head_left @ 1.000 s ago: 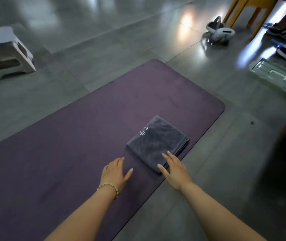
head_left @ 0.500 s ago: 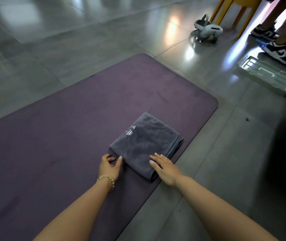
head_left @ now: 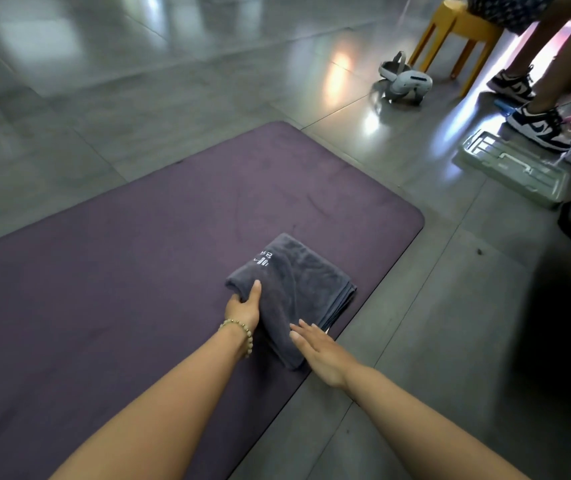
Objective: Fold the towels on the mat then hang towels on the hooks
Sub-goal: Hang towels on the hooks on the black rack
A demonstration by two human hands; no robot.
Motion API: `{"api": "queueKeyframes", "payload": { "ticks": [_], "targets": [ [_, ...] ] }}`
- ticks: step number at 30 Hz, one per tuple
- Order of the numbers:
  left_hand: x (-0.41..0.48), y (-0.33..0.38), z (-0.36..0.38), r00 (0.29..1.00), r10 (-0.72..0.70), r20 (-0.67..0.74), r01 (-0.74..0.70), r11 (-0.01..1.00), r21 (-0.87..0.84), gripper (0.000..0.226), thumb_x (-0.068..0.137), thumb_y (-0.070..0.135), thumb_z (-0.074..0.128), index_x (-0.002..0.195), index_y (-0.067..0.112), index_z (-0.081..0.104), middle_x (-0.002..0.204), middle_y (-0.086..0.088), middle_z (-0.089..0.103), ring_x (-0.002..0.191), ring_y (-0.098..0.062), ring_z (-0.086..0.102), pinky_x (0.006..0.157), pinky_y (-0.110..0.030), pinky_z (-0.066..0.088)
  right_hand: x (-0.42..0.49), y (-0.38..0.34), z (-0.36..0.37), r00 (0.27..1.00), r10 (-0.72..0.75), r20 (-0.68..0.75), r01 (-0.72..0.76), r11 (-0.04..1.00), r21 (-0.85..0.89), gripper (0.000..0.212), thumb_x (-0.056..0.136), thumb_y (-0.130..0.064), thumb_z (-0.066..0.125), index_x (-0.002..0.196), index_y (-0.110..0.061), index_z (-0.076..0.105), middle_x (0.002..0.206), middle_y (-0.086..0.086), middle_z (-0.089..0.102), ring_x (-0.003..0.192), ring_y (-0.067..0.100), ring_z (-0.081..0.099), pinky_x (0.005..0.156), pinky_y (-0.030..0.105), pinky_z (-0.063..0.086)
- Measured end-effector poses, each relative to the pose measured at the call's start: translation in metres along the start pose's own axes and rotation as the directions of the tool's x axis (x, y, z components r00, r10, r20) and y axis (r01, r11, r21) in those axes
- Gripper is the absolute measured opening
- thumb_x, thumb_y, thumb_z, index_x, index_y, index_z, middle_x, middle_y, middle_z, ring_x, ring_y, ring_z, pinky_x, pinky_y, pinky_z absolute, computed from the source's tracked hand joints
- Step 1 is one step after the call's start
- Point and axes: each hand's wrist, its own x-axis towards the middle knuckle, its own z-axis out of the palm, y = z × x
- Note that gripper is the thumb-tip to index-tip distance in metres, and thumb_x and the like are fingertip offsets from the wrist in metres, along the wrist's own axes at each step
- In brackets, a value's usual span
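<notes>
Evidently soft and limp, folded grey towel [head_left: 294, 289]: left hand [head_left: 244, 306] grips its folded edge; right hand [head_left: 318, 351] flat, fingers straight, steadying.

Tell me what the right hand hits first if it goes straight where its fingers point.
The grey towel: the fingertips of the right hand are at its near corner, though contact is unclear. Further along that line sits the left hand, gripping the towel's left edge.
</notes>
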Motion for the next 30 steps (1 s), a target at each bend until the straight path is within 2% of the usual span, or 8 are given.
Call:
{"api": "queueKeyframes", "payload": {
  "ticks": [6,10,15,19,21,23,27,30],
  "targets": [
    [-0.021,0.033,0.001,0.980,0.196,-0.018,-0.197,0.974,-0.115,0.047,0.094,0.044,0.049,0.129,0.013,0.047,0.108,-0.001,0.058,0.101,-0.020,0.055,0.087,-0.031,0.043,-0.010,-0.029,-0.025,0.977,-0.062,-0.202,0.117,0.956,0.269,0.055,0.097,-0.054,0.031,0.147,-0.031,0.029,0.154,-0.015,0.023,0.143,0.003,0.018,0.116,0.024,0.013],
    [-0.063,0.075,-0.018,0.941,0.334,0.063,-0.327,0.940,-0.094,0.020,0.096,0.035,0.050,0.110,0.021,0.051,0.089,0.011,0.059,0.084,-0.006,0.058,0.059,-0.008,0.044,-0.024,-0.082,-0.071,0.919,-0.041,-0.393,0.243,0.843,0.480,0.055,0.095,-0.050,0.041,0.146,-0.029,0.032,0.151,-0.012,0.032,0.134,-0.001,0.029,0.109,0.020,0.022],
    [-0.147,0.146,-0.072,0.853,0.463,0.242,-0.493,0.866,0.081,0.021,0.093,0.030,0.057,0.098,0.010,0.061,0.087,0.001,0.067,0.079,-0.008,0.061,0.063,-0.013,0.049,-0.093,-0.167,-0.126,0.958,-0.133,-0.252,0.249,0.822,0.512,0.064,0.091,-0.051,0.050,0.147,-0.031,0.028,0.143,-0.020,0.033,0.131,-0.003,0.031,0.103,0.017,0.026],
    [-0.230,0.227,-0.120,0.799,0.472,0.371,-0.534,0.842,0.077,0.051,0.082,0.048,0.057,0.092,-0.001,0.064,0.078,-0.003,0.064,0.070,-0.009,0.056,0.064,-0.026,0.048,-0.178,-0.243,-0.167,0.979,-0.201,0.016,0.167,0.856,0.490,0.050,0.085,-0.053,0.054,0.122,-0.021,0.061,0.120,-0.007,0.066,0.112,0.005,0.060,0.087,0.014,0.047],
    [-0.267,0.266,-0.147,0.802,0.483,0.351,-0.549,0.828,0.115,0.058,0.078,0.054,0.056,0.089,-0.003,0.063,0.076,-0.004,0.062,0.069,-0.010,0.054,0.064,-0.030,0.046,-0.224,-0.278,-0.180,0.966,-0.225,0.126,0.130,0.848,0.514,0.043,0.083,-0.050,0.059,0.110,-0.018,0.066,0.105,-0.004,0.073,0.100,0.008,0.067,0.079,0.017,0.052],
    [-0.303,0.300,-0.175,0.810,0.504,0.299,-0.564,0.809,0.165,0.046,0.082,0.050,0.059,0.086,0.003,0.061,0.072,-0.003,0.061,0.064,-0.009,0.054,0.062,-0.028,0.045,-0.267,-0.312,-0.192,0.962,-0.252,0.106,0.159,0.832,0.532,0.032,0.087,-0.042,0.060,0.103,-0.014,0.067,0.096,-0.001,0.074,0.090,0.009,0.070,0.069,0.019,0.054],
    [-0.377,0.345,-0.224,0.842,0.505,0.189,-0.534,0.831,0.159,0.031,0.074,0.055,0.065,0.095,0.036,0.053,0.092,-0.005,0.064,0.078,-0.011,0.061,0.073,-0.026,0.051,-0.339,-0.378,-0.209,0.938,-0.347,0.018,0.302,0.841,0.450,0.040,0.088,-0.041,0.063,0.094,-0.002,0.062,0.088,0.015,0.069,0.078,0.013,0.062,0.074,0.035,0.052],
    [-0.429,0.363,-0.254,0.834,0.545,0.088,-0.549,0.800,0.244,0.021,0.076,0.052,0.064,0.089,0.039,0.055,0.095,0.004,0.058,0.092,-0.012,0.056,0.087,-0.026,0.047,-0.380,-0.421,-0.220,0.920,-0.388,0.043,0.344,0.857,0.383,0.045,0.085,-0.048,0.064,0.092,-0.004,0.062,0.091,0.020,0.066,0.079,0.013,0.059,0.078,0.046,0.052]
  ]
}}
